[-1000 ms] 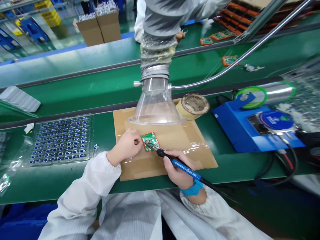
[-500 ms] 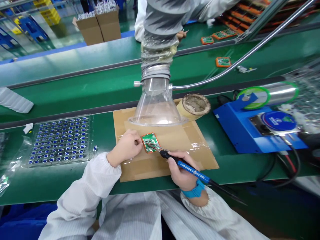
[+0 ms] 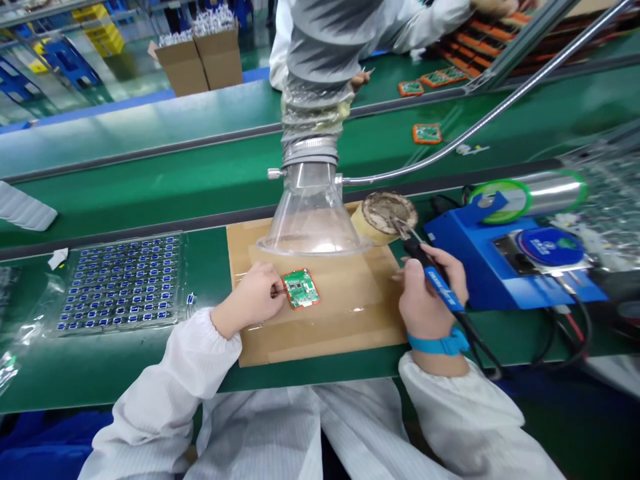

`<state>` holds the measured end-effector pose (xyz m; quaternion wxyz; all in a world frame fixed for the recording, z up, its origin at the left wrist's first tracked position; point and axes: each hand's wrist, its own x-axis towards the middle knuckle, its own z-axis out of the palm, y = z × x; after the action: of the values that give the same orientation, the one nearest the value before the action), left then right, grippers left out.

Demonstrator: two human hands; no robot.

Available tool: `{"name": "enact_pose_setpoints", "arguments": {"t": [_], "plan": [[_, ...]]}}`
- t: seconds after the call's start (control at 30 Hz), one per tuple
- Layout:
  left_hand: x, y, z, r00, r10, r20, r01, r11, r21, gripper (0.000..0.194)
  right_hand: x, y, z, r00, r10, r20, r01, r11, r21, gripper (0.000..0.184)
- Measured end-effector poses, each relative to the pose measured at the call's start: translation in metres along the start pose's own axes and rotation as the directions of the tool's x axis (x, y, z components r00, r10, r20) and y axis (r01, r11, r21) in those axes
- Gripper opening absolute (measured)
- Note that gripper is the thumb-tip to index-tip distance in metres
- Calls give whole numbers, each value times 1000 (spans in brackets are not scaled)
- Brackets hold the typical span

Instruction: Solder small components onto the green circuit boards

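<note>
Soldering iron [image 3: 441,287], slim blue-black, at round yellow-walled pot [image 3: 377,212], right.
Right hand [image 3: 431,300] grips it; left hand [image 3: 254,297], pinching thin wires [image 3: 279,291] by orange-rimmed green board [image 3: 301,289], should hold still.

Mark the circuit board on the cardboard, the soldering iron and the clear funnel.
Circuit board [image 3: 301,289], head view: middle of its green face.
Soldering iron [image 3: 443,289], head view: blue grip.
Clear funnel [image 3: 314,219], head view: sloping wall.

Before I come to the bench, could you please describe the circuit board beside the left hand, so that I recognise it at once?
Find the clear funnel over the brown cardboard sheet. Below the funnel in the picture, beside the left hand, lies a small green circuit board with an orange edge. Similar boards lie farther back, but this one alone is on the cardboard.
</note>
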<state>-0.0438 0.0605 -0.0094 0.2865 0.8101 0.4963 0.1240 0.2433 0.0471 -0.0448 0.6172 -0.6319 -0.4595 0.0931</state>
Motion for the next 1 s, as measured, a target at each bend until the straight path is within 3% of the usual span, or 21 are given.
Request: {"name": "enact_pose_setpoints", "arguments": {"t": [0.13, 0.27, 0.33, 0.4, 0.47, 0.5, 0.57, 0.63, 0.73, 0.77, 0.8, 0.83, 0.9, 0.93, 1.0], "plan": [[-2, -1, -5, 1000, -12, 8, 12, 1000, -10, 15, -12, 1, 1, 999, 31, -26, -30, 999, 32, 34], [0, -13, -20, 983, -149, 112, 172, 955, -242, 6, -22, -1, -4, 999, 35, 4, -35, 997, 74, 33], [4, -23, -31, 950, -201, 239, 290, 853, -434, 10, -22, -3, -5, 999, 35, 15, -36, 994, 105, 32], [10, -36, -46, 909, -238, 343, 408, 686, -602, 16, -21, -4, -5, 999, 30, 28, -34, 991, 133, 32], [19, -49, -64, 881, -331, 338, 471, 544, -694, 19, -20, -5, -5, 999, 21, 48, -28, 988, 149, 31], [25, -55, -75, 872, -409, 269, 465, 519, -717, 19, -20, -5, -6, 998, 20, 58, -29, 987, 155, 32], [34, -67, -97, 825, -565, 28, 402, 550, -732, 14, -21, -5, -7, 997, 23, 74, -35, 985, 170, 33], [37, -78, -118, 720, -657, -223, 332, 609, -721, 9, -22, -5, -9, 997, 29, 78, -43, 982, 185, 34], [21, -91, -135, 537, -646, -543, 318, 751, -579, 17, -23, -5, -10, 996, 47, 81, -62, 978, 198, 37], [9, -94, -136, 527, -593, -609, 354, 804, -478, 15, -24, -5, -11, 995, 55, 84, -71, 977, 199, 38], [-7, -94, -133, 574, -531, -623, 390, 846, -362, 11, -24, -6, -11, 995, 61, 83, -77, 976, 202, 38], [-24, -93, -127, 666, -474, -576, 411, 877, -248, 7, -25, -6, -11, 995, 64, 83, -80, 975, 208, 37], [-60, -83, -111, 857, -404, -320, 389, 915, -113, 14, -26, -8, -11, 995, 58, 83, -75, 972, 224, 35], [-78, -76, -100, 905, -379, -194, 370, 925, -83, 16, -26, -8, -11, 995, 51, 81, -69, 970, 231, 34], [-107, -61, -78, 938, -339, -70, 340, 940, -1, 14, -28, -10, -11, 995, 45, 93, -66, 968, 241, 32]]}}
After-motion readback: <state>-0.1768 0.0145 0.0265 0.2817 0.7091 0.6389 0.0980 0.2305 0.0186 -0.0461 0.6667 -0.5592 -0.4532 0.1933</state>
